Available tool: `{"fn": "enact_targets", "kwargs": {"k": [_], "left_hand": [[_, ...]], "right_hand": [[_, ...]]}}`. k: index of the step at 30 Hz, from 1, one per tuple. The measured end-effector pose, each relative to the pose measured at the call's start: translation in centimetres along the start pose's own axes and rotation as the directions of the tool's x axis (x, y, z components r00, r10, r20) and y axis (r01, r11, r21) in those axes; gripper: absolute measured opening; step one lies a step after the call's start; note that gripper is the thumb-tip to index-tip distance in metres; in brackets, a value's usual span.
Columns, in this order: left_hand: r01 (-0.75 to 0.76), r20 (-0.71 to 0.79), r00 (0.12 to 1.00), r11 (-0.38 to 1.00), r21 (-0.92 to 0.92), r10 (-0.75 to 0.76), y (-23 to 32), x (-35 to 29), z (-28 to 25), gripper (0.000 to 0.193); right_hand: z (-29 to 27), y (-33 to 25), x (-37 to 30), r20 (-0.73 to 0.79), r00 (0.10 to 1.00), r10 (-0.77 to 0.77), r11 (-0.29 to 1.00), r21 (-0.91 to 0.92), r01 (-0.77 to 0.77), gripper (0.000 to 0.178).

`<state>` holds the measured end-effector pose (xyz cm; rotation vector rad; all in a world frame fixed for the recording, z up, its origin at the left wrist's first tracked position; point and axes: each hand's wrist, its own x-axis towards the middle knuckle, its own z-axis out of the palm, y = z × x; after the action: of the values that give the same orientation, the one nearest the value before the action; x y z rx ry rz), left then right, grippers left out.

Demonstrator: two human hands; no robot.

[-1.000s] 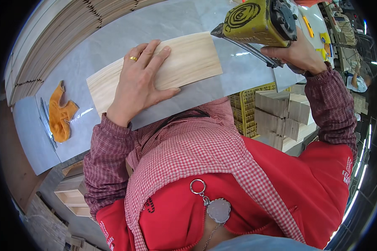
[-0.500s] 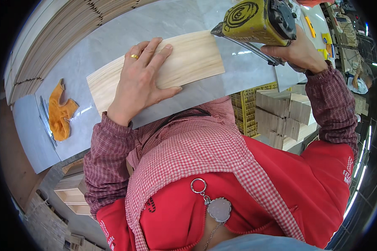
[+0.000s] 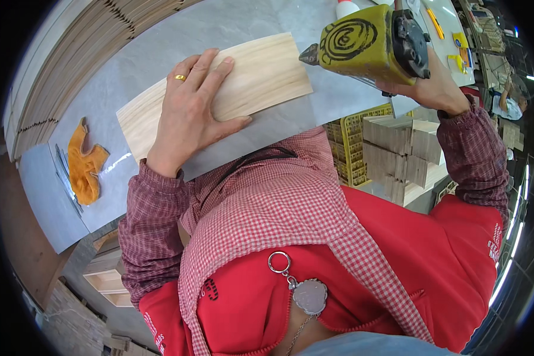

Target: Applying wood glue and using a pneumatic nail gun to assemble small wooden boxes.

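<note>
A thin, pale wooden board (image 3: pixel 267 71) lies on the grey tabletop (image 3: pixel 332 101). My left hand (image 3: pixel 191 113) rests on its left half, fingers spread and thumb stretched out near the board's close edge. A yellow-green nail gun (image 3: pixel 356 44) with a black end cap is gripped in my right hand (image 3: pixel 436 89). The gun's dark nose points left, close to the board's right end and apart from it. Most of my right fingers are hidden behind the tool.
Tall stacks of thin boards (image 3: pixel 92 65) line the far left. An orange work glove (image 3: pixel 84 163) lies at the table's left. Below the right edge stand a yellow plastic crate (image 3: pixel 353 151) and wooden pieces (image 3: pixel 391 154). A yellow knife (image 3: pixel 435 24) lies at the far right.
The nail gun in my right hand has come nearer to me and slightly right, its body turned. The board and my left hand sit slightly further left in view.
</note>
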<state>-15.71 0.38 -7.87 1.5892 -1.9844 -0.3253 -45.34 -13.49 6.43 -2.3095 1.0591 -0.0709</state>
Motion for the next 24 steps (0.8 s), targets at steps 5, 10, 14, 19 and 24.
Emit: {"fn": "enact_targets", "kwargs": {"k": [5, 10, 14, 19, 24], "left_hand": [[-0.006, 0.005, 1.0, 0.999, 0.039, 0.006, -0.3, 0.0, -0.1, 0.084], [-0.028, 0.001, 1.0, 0.998, 0.055, 0.028, 0.1, -0.1, -0.1, 0.076], [-0.021, 0.013, 1.0, 0.999, 0.029, 0.021, 0.2, 0.0, -0.1, 0.081], [-0.013, 0.006, 1.0, 0.999, 0.045, 0.012, 0.1, -0.2, 0.0, 0.081], [-0.061, -0.008, 0.998, 0.997, 0.052, 0.061, -0.1, 0.1, 0.2, 0.08]], "right_hand": [[0.0, 0.8, -0.2, 0.036, 0.999, -0.04, 0.998, -0.053, 0.042, 0.035], [0.3, 1.3, -0.8, 0.022, 0.993, -0.115, 0.989, -0.09, 0.116, 0.033], [1.2, 1.2, -2.5, -0.075, 0.992, -0.099, 0.995, -0.017, 0.098, 0.03], [1.4, -3.8, -5.2, 0.049, 0.907, 0.418, 0.867, 0.276, -0.414, 0.026], [2.5, -3.8, -6.7, 0.142, 0.835, 0.532, 0.733, 0.416, -0.538, 0.024]]}}
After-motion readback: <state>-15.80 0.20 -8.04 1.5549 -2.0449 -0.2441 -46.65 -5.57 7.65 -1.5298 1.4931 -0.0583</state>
